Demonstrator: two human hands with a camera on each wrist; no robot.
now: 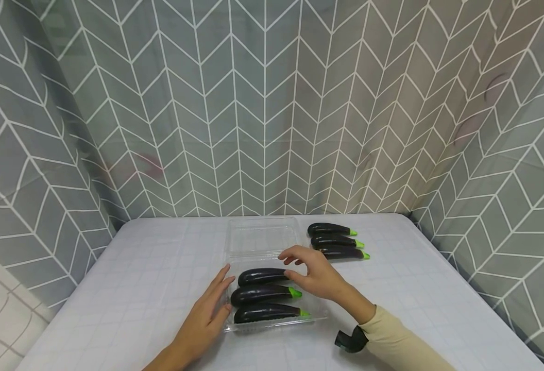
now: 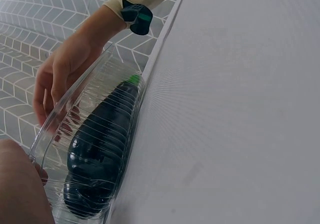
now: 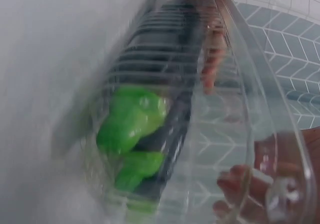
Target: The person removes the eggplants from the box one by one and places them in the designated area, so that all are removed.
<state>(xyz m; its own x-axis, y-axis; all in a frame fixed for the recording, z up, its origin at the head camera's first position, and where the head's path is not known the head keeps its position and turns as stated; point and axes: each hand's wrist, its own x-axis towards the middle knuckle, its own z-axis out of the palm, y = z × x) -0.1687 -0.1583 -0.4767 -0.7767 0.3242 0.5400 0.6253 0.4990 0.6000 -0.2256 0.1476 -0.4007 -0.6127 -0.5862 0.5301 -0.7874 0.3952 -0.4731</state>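
Note:
A clear plastic clamshell box (image 1: 316,309) lies with its lid (image 1: 262,237) folded back, holding three dark eggplants with green stems. The near eggplant (image 1: 265,313) and the middle eggplant (image 1: 260,294) lie side by side. My right hand (image 1: 320,273) is over the box's right side, its thumb overlapping the stem end of the far eggplant (image 1: 260,276) and hiding that stem; its fingers are bent and spread apart. My left hand (image 1: 202,314) is at the box's left edge, fingers extended along it. Through the ribbed wall, the left wrist view shows an eggplant (image 2: 102,144).
Three more eggplants (image 1: 332,241) lie in a row beyond my right hand, right of the lid. A white cloth covers the table (image 1: 170,263). Grey chevron curtains (image 1: 262,113) stand behind and at the sides. A black wrist strap mount (image 1: 352,340) is by my right sleeve.

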